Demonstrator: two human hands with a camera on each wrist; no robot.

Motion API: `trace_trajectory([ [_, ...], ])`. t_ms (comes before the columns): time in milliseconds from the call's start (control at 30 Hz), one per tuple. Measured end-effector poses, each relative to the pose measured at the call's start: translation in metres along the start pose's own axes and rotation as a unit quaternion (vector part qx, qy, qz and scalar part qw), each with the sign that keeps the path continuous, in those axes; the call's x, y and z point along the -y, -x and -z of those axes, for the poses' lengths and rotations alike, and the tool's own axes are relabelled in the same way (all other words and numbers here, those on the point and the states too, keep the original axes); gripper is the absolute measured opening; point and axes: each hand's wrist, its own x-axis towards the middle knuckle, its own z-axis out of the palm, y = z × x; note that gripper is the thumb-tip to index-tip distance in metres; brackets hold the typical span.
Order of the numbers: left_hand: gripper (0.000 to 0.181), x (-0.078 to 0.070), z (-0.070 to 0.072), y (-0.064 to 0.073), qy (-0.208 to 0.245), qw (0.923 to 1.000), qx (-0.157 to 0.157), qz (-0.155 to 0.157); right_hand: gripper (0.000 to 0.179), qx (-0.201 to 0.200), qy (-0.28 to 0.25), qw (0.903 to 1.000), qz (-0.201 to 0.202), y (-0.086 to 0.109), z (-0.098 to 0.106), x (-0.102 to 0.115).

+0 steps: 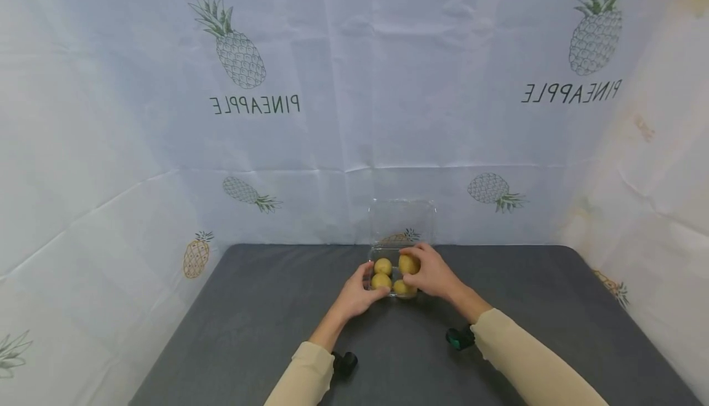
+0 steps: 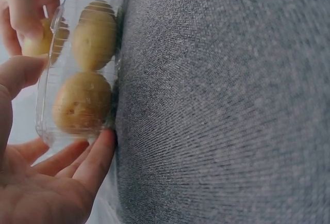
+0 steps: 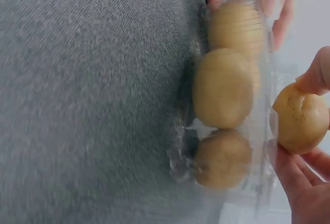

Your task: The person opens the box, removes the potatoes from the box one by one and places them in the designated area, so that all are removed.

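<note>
Potato (image 1: 409,264) in right hand (image 1: 435,274), box (image 2: 43,95) against left hand (image 1: 354,294)

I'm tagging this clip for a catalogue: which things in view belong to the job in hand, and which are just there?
Part of the job:
- left hand, at the clear box
- raised lid
- right hand, holding a potato
- three potatoes inside the box

Just there:
- grey table
- pineapple-print sheet behind it

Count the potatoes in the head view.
4: back-left potato, front-left potato and front-right potato in the clear container, plus a held potato in the right hand. More may be hidden beneath that hand.
</note>
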Motion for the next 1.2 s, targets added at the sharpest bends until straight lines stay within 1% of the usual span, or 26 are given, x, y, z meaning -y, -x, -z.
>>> trace_trajectory([
  [367, 0.079, 0.001, 0.0, -0.001, 0.007, 1.0, -0.002, 0.003, 0.055, -0.003, 0.01, 0.9999, 0.005, 0.014, 0.025, -0.003],
  [533, 0.079, 0.0, -0.001, 0.0, 0.008, 1.0, -0.004, 0.001, 0.053, -0.006, 0.016, 0.9998, 0.004, 0.02, 0.035, -0.008],
  [667, 0.08, 0.002, 0.0, 0.0, 0.004, 1.0, -0.002, 0.002, 0.053, -0.01, 0.025, 0.9996, -0.005, 0.025, 0.04, -0.015],
  [867, 0.08, 0.002, 0.0, 0.001, 0.003, 1.0, -0.001, 0.003, 0.053, -0.023, 0.024, 0.9993, -0.018, 0.031, 0.048, -0.026],
  [1200, 0.079, 0.0, 0.0, 0.001, 0.004, 1.0, -0.001, 0.009, 0.054, -0.045, 0.029, 0.9975, -0.046, 0.03, 0.056, -0.049],
])
